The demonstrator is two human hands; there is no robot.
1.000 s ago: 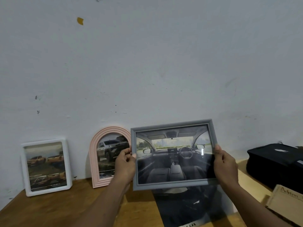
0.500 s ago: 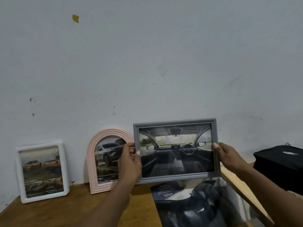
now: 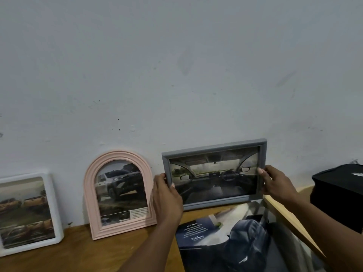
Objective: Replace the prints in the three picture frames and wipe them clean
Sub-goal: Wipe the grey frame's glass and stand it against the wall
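Between left hand (image 3: 167,195) and right hand (image 3: 275,183), grey frame (image 3: 214,146).

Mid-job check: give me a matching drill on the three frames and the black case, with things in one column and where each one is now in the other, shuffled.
Things:
1. white frame
2. pink arched frame
3. grey frame
4. black case

Places:
A. far right, untouched
B. gripped at its two ends by the left hand and right hand
C. far left, leaning on the wall
D. leaning on the wall, between the other two frames

Pairs: 1-C; 2-D; 3-B; 4-A
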